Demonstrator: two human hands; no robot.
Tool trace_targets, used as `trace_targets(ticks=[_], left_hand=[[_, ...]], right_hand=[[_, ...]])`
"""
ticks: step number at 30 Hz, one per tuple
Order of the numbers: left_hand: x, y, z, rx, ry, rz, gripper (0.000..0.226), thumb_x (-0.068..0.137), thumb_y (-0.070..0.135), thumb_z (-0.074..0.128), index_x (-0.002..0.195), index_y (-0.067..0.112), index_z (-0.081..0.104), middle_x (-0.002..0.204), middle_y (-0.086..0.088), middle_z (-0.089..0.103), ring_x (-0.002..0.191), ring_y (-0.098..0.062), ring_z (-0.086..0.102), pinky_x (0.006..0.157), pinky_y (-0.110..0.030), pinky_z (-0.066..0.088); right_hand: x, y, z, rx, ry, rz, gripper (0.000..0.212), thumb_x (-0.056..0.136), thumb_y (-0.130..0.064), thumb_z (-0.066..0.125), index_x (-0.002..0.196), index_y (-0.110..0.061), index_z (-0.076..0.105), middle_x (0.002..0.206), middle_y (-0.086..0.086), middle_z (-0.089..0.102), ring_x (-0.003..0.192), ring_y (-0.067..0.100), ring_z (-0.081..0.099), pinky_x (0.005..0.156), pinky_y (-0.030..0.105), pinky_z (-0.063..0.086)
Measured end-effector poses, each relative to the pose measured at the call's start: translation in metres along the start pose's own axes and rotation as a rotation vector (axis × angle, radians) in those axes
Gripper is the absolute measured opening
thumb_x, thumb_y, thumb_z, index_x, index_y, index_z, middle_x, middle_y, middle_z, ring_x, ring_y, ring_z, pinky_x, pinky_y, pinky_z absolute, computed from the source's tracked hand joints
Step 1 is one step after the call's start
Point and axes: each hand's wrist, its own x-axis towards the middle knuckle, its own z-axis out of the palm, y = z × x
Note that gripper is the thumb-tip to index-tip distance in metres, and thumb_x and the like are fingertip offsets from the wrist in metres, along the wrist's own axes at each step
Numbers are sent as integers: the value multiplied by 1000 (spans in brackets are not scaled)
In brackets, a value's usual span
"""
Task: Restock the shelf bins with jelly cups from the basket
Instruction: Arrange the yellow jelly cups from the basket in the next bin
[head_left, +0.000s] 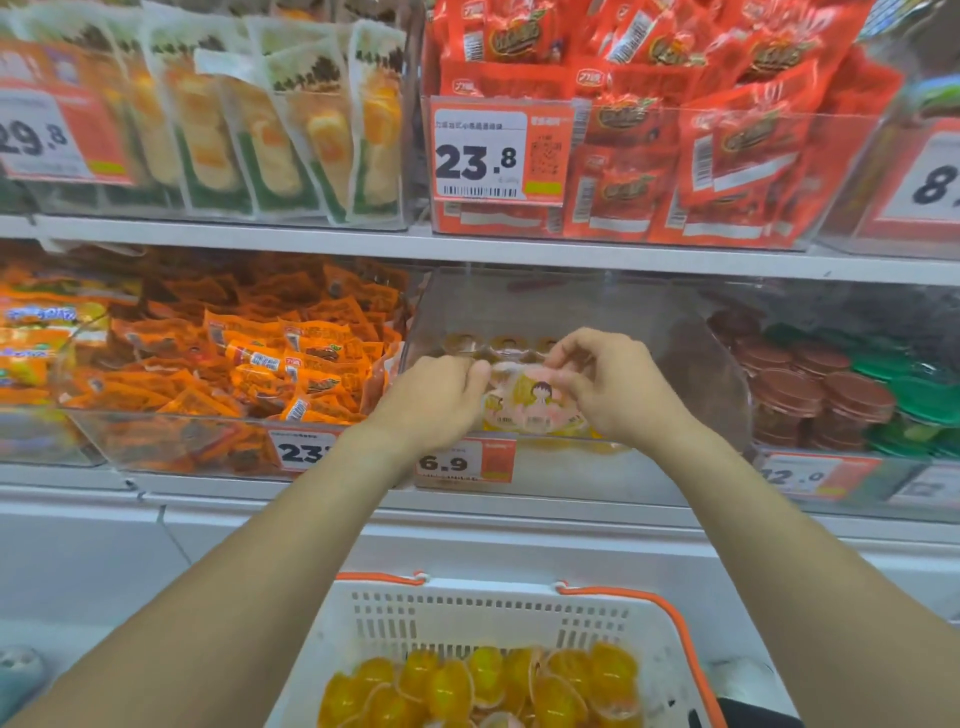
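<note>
While both hands work inside the clear shelf bin (571, 301), restocking is under way.

The left hand (436, 400) and right hand (613, 384) hold a cluster of jelly cups (530, 400) between them, fingers curled and pinching its upper edges, apparently to steady it while it is set at the bin's front. The cluster sits low in the bin, above the 6.9 price tag (465, 461). Its printed lids face the camera; its long axis appears to run left to right, though blur limits certainty. More yellow cups remain in the white basket (493, 613) below, so the task is judged unfinished.
</note>
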Motion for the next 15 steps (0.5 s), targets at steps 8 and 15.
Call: trace_targets(ticks=[8, 15], left_hand=[[-12, -4, 29, 315, 8, 41, 43, 105, 29, 33, 83, 8, 63, 97, -19, 68, 90, -38, 64, 66, -34, 36], [-22, 2, 33, 443, 104, 151, 26, 102, 12, 42, 93, 6, 66, 93, -17, 65, 90, -37, 62, 59, -36, 40]], right_hand=[[6, 1, 9, -245, -440, -14, 16, 90, -6, 67, 84, -21, 67, 81, 3, 70, 56, 8, 66, 55, 13, 50], [11, 7, 21, 8, -636, 183, 29, 97, 2, 49, 87, -15, 68, 89, 9, 69, 73, 20, 70, 72, 39, 63]])
